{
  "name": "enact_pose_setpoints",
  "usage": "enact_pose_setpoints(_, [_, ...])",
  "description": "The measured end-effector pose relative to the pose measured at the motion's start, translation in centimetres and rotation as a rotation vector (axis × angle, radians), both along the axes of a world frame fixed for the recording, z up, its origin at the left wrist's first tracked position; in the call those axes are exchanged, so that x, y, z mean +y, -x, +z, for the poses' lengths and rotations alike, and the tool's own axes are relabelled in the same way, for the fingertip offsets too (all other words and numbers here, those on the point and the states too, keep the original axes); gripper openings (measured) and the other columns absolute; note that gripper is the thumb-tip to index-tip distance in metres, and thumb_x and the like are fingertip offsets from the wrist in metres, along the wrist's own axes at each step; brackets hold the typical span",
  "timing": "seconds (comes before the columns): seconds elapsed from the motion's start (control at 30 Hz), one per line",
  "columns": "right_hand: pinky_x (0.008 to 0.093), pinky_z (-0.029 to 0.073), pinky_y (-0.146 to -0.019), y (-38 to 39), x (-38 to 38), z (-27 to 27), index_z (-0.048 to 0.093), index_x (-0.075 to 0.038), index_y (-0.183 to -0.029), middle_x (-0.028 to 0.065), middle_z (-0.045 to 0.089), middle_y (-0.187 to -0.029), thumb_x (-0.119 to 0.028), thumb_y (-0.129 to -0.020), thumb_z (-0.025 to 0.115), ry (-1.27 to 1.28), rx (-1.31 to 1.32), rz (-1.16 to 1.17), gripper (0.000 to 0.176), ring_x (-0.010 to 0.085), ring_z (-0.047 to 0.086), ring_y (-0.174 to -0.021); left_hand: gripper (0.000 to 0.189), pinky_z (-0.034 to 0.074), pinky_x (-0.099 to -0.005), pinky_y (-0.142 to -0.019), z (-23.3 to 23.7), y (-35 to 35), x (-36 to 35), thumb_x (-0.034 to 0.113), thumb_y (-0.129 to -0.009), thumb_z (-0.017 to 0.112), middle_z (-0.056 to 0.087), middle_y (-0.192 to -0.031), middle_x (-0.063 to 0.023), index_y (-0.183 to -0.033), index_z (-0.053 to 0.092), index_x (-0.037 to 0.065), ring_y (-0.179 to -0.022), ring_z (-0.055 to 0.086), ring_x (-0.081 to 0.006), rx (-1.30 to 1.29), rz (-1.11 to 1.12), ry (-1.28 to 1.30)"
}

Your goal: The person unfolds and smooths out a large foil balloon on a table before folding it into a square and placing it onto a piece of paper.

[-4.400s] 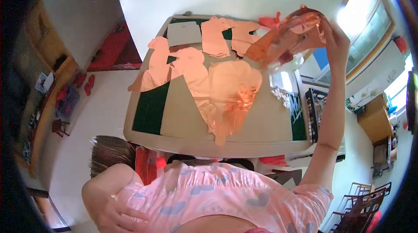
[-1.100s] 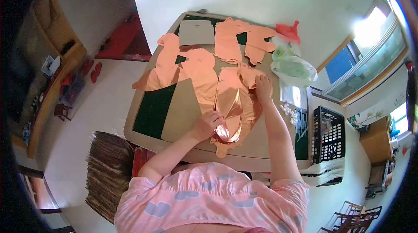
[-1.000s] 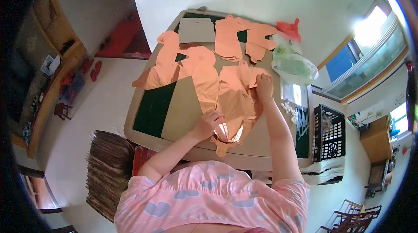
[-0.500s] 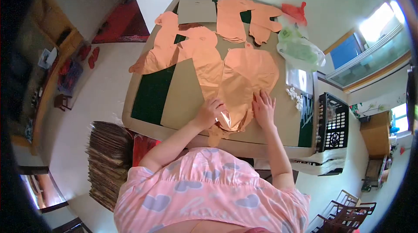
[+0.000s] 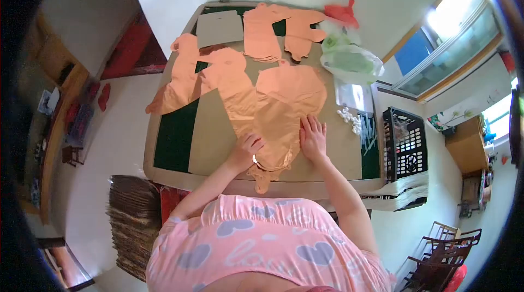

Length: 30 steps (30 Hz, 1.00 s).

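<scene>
A flat, uninflated rose-gold foil balloon (image 5: 286,106) lies on a brown cardboard sheet (image 5: 338,150) in front of me. My left hand (image 5: 247,149) is at its lower left edge, fingers curled in and pinching the foil, though the fingertips are partly hidden. Flat along the lower right edge rests my right hand (image 5: 314,138), its fingers stretched out and partly on the cardboard. The balloon's crinkled lower end (image 5: 263,180) points toward me at the table edge. More flat foil balloons (image 5: 229,93) spread out to its left.
Foil stacks (image 5: 262,35) and a grey card pile (image 5: 220,27) lie at the table's back. On the right are a plastic bag (image 5: 352,61), white small pieces (image 5: 349,121), thin straws (image 5: 368,136) and a black crate (image 5: 405,142). A brown stack (image 5: 131,221) stands lower left.
The view has shifted, so the table sits farther left and lower. The foil lifted by my left hand now lies flatter. My right hand stays at the balloon's right edge.
</scene>
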State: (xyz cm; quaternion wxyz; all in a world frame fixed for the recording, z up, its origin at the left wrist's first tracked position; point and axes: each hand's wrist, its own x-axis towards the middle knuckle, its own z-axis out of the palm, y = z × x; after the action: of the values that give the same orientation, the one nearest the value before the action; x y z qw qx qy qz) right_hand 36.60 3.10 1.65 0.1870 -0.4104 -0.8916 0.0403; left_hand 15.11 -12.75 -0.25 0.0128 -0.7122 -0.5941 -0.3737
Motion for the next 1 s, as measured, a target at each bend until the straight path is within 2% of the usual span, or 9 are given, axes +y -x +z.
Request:
enact_pose_setpoints(0.23, [0.0540, 0.024, -0.110, -0.5, 0.6, -0.2, 0.043, -0.012, -0.135, 0.0133, 0.040, -0.142, -0.025, -0.090, 0.054, 0.134, 0.073, -0.024, 0.048, 0.0317, 0.035, -0.133, 0.036, 0.042, -0.0426, -0.093, 1.5, 0.4, -0.6, 0.004, -0.081, 0.054, 0.050, -0.120, -0.0122, -0.116, 0.058, 0.008, -0.112, 0.049, -0.0331, -0.024, 0.038, 0.136])
enact_pose_setpoints(0.33, [0.0536, 0.026, -0.109, -0.5, 1.4, 0.3, 0.044, -0.012, -0.135, 0.0147, 0.038, -0.142, -0.021, -0.085, 0.063, -0.017, 0.291, 0.133, 0.054, 0.0363, 0.036, -0.132, 0.048, 0.037, -0.0445, -0.099, 5.7, 2.8, -0.6, 0.001, -0.081, 0.050, 0.048, -0.128, -0.0144, -0.129, 0.052, 0.010, -0.119, 0.046, -0.0341, -0.012, 0.040, 0.128])
enact_pose_setpoints(0.37, [0.0554, 0.023, -0.110, -0.1, 2.1, 2.1, 0.044, -0.014, -0.136, 0.0152, 0.035, -0.145, -0.022, -0.083, 0.064, -0.054, 0.252, 0.224, 0.057, 0.0363, 0.035, -0.133, 0.052, 0.036, -0.0443, -0.102, 7.7, 5.0, -0.7, 0.000, -0.080, 0.050, 0.046, -0.131, -0.0150, -0.131, 0.050, 0.010, -0.122, 0.044, -0.0338, 0.020, 0.017, 0.288])
enact_pose_setpoints(0.53, [0.0597, 0.023, -0.108, -8.7, -2.4, 16.8, 0.048, -0.015, -0.134, 0.0186, 0.034, -0.146, -0.021, -0.075, 0.067, -0.139, 0.066, 0.467, 0.062, 0.0377, 0.035, -0.134, 0.066, 0.034, -0.0442, -0.106, 20.3, 10.5, -11.3, -0.012, -0.068, 0.047, 0.045, -0.135, -0.0184, -0.132, 0.046, 0.004, -0.126, 0.042, -0.0369, 0.207, 0.273, 0.063])
enact_pose_setpoints(0.6, [0.0607, 0.020, -0.109, -17.6, -9.0, 19.0, 0.047, -0.015, -0.134, 0.0228, 0.036, -0.144, -0.027, -0.084, 0.059, -0.084, -0.074, 0.299, 0.053, 0.0423, 0.037, -0.131, 0.060, 0.035, -0.0483, -0.104, 19.1, 11.0, -20.4, -0.012, -0.070, 0.044, 0.050, -0.130, -0.0196, -0.129, 0.048, -0.001, -0.122, 0.046, -0.0393, 0.296, 0.491, 0.081])
enact_pose_setpoints(0.67, [0.0608, 0.016, -0.110, -25.1, -16.7, 15.4, 0.042, -0.009, -0.137, 0.0246, 0.041, -0.139, -0.035, -0.091, 0.051, -0.127, -0.036, 0.048, 0.053, 0.0427, 0.038, -0.130, 0.058, 0.036, -0.0498, -0.104, 17.0, 8.7, -26.4, -0.011, -0.070, 0.043, 0.052, -0.127, -0.0194, -0.127, 0.049, -0.003, -0.121, 0.047, -0.0387, 0.241, 0.757, 0.056])
enact_pose_setpoints(0.77, [0.0578, 0.025, -0.106, -18.7, -17.6, 10.9, 0.046, -0.005, -0.131, 0.0240, 0.045, -0.136, -0.036, -0.093, 0.052, -0.130, 0.330, -0.017, 0.049, 0.0412, 0.043, -0.126, 0.053, 0.038, -0.0473, -0.101, 14.7, 4.9, -23.8, -0.009, -0.072, 0.046, 0.055, -0.123, -0.0181, -0.124, 0.051, -0.002, -0.117, 0.050, -0.0372, 0.014, 0.825, 0.010])
enact_pose_setpoints(0.9, [0.0527, 0.030, -0.106, -6.0, -5.9, 10.3, 0.052, -0.005, -0.124, 0.0206, 0.047, -0.135, -0.013, -0.081, 0.065, -0.279, 0.536, 0.254, 0.046, 0.0376, 0.044, -0.126, 0.039, 0.043, -0.0401, -0.091, 19.9, 1.1, -11.4, -0.002, -0.075, 0.058, 0.060, -0.113, -0.0138, -0.113, 0.061, 0.007, -0.106, 0.056, -0.0318, -0.134, 0.063, -0.089])
enact_pose_setpoints(1.0, [0.0556, 0.025, -0.108, 1.2, 4.6, 10.9, 0.054, -0.012, -0.122, 0.0128, 0.045, -0.135, -0.012, -0.082, 0.059, -0.447, 0.280, 0.280, 0.041, 0.0302, 0.044, -0.125, 0.031, 0.048, -0.0368, -0.084, 26.1, -7.6, -6.3, 0.007, -0.082, 0.061, 0.061, -0.110, -0.0105, -0.113, 0.061, 0.004, -0.099, 0.060, -0.0286, -0.223, -0.846, -0.163])
